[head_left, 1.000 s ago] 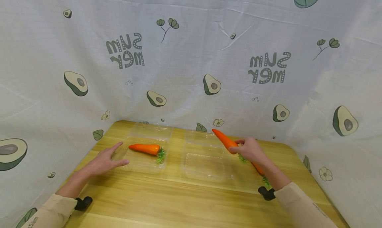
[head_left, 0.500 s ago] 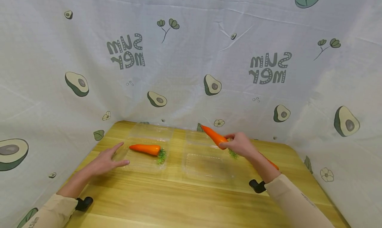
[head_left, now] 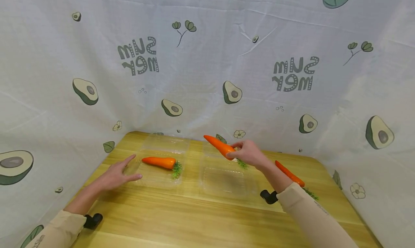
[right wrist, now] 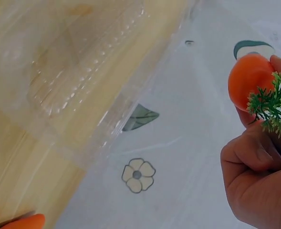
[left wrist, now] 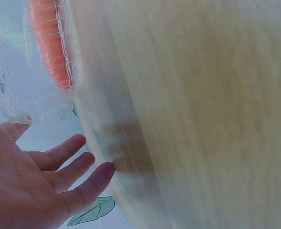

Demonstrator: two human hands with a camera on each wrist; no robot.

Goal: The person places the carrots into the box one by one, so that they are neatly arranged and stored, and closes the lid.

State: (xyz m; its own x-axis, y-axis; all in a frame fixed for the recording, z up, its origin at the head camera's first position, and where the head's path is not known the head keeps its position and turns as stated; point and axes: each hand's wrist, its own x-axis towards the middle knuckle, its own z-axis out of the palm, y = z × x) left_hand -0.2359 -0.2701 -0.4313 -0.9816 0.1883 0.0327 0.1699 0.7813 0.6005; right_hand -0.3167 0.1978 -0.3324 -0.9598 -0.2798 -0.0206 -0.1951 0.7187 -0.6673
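Hovering above a clear plastic clamshell tray (head_left: 227,181), an orange toy carrot (head_left: 218,146) pinched by the right hand (head_left: 248,155), left hand (head_left: 115,176) flat, fingers spread, beside another tray.

— Left hand (head_left: 115,176)?
— I log it flat, palm down, fingers straight and spread, forearm stretched forward, beige sleeve.
— Right hand (head_left: 248,154)?
— Raised, fingers curled, pinching; forearm angled inward, beige sleeve, black wrist mount.

It looks like a staged recording booth: a wooden table (head_left: 207,219) is closed in on three sides by a white cloth (head_left: 207,60) printed with avocados.
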